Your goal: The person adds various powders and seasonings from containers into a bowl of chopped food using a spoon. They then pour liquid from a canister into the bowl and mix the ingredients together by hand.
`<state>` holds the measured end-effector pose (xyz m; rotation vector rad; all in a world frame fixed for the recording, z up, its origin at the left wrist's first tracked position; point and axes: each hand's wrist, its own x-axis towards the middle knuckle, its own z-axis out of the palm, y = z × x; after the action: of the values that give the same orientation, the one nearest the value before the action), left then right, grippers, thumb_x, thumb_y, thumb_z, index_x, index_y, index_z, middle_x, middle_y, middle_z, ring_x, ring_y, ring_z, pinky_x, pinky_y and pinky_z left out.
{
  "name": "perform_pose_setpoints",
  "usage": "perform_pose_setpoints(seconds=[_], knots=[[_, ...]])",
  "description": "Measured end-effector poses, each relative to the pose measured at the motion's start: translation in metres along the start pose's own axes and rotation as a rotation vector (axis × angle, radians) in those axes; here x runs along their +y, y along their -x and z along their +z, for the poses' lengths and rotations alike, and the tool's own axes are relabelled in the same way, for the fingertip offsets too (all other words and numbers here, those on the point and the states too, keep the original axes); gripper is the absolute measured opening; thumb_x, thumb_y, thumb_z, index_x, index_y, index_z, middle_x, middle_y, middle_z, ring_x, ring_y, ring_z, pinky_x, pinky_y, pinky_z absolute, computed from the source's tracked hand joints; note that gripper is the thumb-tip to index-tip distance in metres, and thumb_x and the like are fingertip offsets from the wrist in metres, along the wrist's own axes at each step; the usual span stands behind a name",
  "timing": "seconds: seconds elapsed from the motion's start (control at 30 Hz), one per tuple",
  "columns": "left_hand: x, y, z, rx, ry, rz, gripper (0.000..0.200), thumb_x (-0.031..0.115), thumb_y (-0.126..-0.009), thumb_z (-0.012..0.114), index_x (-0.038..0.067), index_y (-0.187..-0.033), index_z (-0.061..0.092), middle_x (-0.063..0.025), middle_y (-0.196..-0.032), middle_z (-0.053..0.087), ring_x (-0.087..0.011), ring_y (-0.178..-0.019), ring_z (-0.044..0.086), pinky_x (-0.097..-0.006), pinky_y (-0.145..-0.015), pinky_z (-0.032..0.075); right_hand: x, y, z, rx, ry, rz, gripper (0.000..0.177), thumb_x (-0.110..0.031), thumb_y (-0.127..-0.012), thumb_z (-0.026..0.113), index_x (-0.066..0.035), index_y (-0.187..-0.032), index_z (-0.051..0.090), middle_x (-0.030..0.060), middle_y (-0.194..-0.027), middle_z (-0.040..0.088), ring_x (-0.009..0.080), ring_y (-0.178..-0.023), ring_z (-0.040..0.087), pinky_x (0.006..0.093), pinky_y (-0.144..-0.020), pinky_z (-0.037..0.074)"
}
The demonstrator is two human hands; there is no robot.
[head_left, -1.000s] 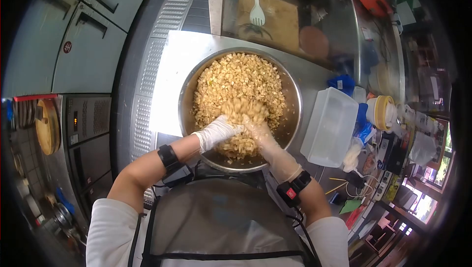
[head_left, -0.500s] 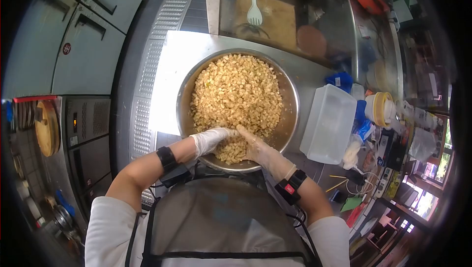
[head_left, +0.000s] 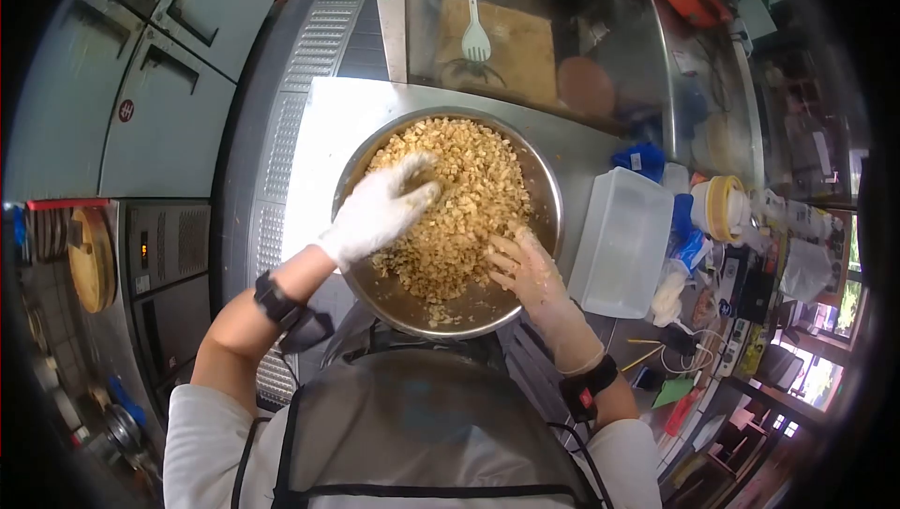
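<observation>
A large round steel bowl (head_left: 551,181) stands on a metal worktop, holding a heap of small pale-brown diced pieces (head_left: 459,200). My left hand (head_left: 382,209), in a white glove, is over the left side of the heap, thumb and fingers apart. On the right side of the bowl, my right hand (head_left: 527,270) in a thin clear glove has its fingers spread against the edge of the heap. Neither hand is closed around anything. Some bare steel with a few scattered bits shows at the bowl's near side.
A translucent plastic bin (head_left: 621,242) stands right of the bowl. Beyond the bowl lie a cutting board (head_left: 525,54) and a pale slotted spatula (head_left: 475,36). Steel cabinets (head_left: 173,115) line the left. A yellow-rimmed tub (head_left: 722,209) and cables sit farther right.
Both hands have moved apart from the near middle of the bowl, the left going up and left, the right sideways to the right. The near part of the heap has shifted away from the rim.
</observation>
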<state>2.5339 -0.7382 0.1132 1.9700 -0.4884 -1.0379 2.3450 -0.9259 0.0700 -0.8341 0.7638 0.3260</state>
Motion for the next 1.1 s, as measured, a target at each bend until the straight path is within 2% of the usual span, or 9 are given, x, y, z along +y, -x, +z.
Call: perform_pose_setpoints(seconds=[0.1, 0.27, 0.53, 0.6, 0.67, 0.7, 0.8, 0.97, 1.1], knots=[[-0.025, -0.047, 0.001, 0.128, -0.562, 0.432, 0.053, 0.031, -0.089, 0.055, 0.007, -0.134, 0.043, -0.0221, -0.132, 0.046, -0.0363, -0.123, 0.043, -0.0403, -0.104, 0.033, 0.018, -0.012, -0.013, 0.204, 0.071, 0.034, 0.084, -0.057, -0.086, 0.051, -0.012, -0.146, 0.013, 0.02, -0.144, 0.028, 0.0385, -0.131, 0.03, 0.0588, -0.103, 0.024], [-0.047, -0.08, 0.012, -0.017, -0.638, 0.241, 0.054, 0.036, -0.087, 0.056, 0.007, -0.132, 0.045, -0.024, -0.13, 0.046, -0.0373, -0.122, 0.042, -0.0397, -0.105, 0.032, -0.007, -0.052, -0.014, 0.347, 0.138, 0.072, 0.075, -0.046, -0.091, 0.049, -0.009, -0.146, 0.013, 0.0169, -0.148, 0.022, 0.0341, -0.135, 0.024, 0.0516, -0.108, 0.019], [-0.056, -0.036, 0.021, -0.053, -0.597, -0.021, 0.072, 0.048, -0.088, 0.049, -0.005, -0.134, 0.035, -0.0318, -0.109, 0.055, -0.0434, -0.101, 0.055, -0.0434, -0.092, 0.043, -0.058, -0.074, -0.017, -0.208, 0.325, -0.352, 0.079, -0.046, -0.09, 0.051, -0.005, -0.146, 0.014, 0.0127, -0.149, 0.022, 0.0285, -0.135, 0.026, 0.0449, -0.109, 0.021], [-0.073, -0.019, 0.037, 0.011, -0.638, 0.034, 0.076, 0.051, -0.088, 0.049, -0.009, -0.132, 0.035, -0.032, -0.1, 0.057, -0.0426, -0.094, 0.058, -0.0425, -0.084, 0.047, -0.044, -0.11, -0.024, -0.502, -0.339, -0.378, 0.078, -0.047, -0.088, 0.055, -0.003, -0.144, 0.023, 0.0129, -0.15, 0.022, 0.023, -0.139, 0.016, 0.0338, -0.113, 0.014], [-0.071, -0.007, 0.044, -0.123, -0.634, -0.127, 0.075, 0.052, -0.087, 0.05, -0.009, -0.13, 0.038, -0.0306, -0.098, 0.059, -0.0413, -0.094, 0.058, -0.0411, -0.082, 0.047, -0.064, -0.089, 0.025, 0.003, 0.518, -0.126, 0.082, -0.05, -0.086, 0.055, -0.004, -0.145, 0.021, 0.0136, -0.151, 0.021, 0.0233, -0.141, 0.012, 0.0356, -0.113, 0.013], [-0.07, -0.002, 0.04, -0.195, -0.536, -0.159, 0.077, 0.051, -0.086, 0.053, -0.012, -0.128, 0.037, -0.0306, -0.098, 0.058, -0.0405, -0.095, 0.058, -0.0405, -0.083, 0.047, -0.029, -0.121, -0.016, -0.271, 0.5, -0.459, 0.058, -0.032, -0.094, 0.043, -0.004, -0.143, 0.028, 0.0119, -0.15, 0.022, 0.0227, -0.138, 0.022, 0.0335, -0.113, 0.015], [-0.039, 0.019, 0.023, -0.255, -0.421, -0.177, 0.077, 0.048, -0.084, 0.058, -0.014, -0.125, 0.039, -0.0294, -0.1, 0.059, -0.0383, -0.095, 0.058, -0.039, -0.085, 0.047, -0.087, -0.047, 0.044, -0.206, 0.676, -0.284, 0.054, -0.032, -0.095, 0.043, -0.005, -0.141, 0.034, 0.0123, -0.149, 0.026, 0.0228, -0.138, 0.022, 0.0337, -0.112, 0.018], [-0.03, 0.02, 0.009, -0.035, -0.169, -0.167, 0.064, 0.041, -0.087, 0.057, -0.004, -0.13, 0.042, -0.0297, -0.124, 0.049, -0.0342, -0.112, 0.053, -0.0345, -0.094, 0.042, -0.05, -0.098, -0.035, 0.042, 0.741, -0.209, 0.071, -0.048, -0.087, 0.055, -0.008, -0.141, 0.034, 0.0171, -0.146, 0.029, 0.0266, -0.135, 0.03, 0.0369, -0.106, 0.03], [-0.099, -0.045, 0.031, -0.048, 0.342, -0.291, 0.069, 0.038, -0.088, 0.059, 0.003, -0.14, 0.031, -0.0207, -0.132, 0.046, -0.0246, -0.119, 0.048, -0.0313, -0.097, 0.041, -0.037, -0.074, -0.041, 0.145, 0.634, -0.279, 0.048, -0.027, -0.096, 0.045, -0.007, -0.139, 0.037, 0.0119, -0.138, 0.041, 0.0214, -0.125, 0.041, 0.0314, -0.105, 0.031]])
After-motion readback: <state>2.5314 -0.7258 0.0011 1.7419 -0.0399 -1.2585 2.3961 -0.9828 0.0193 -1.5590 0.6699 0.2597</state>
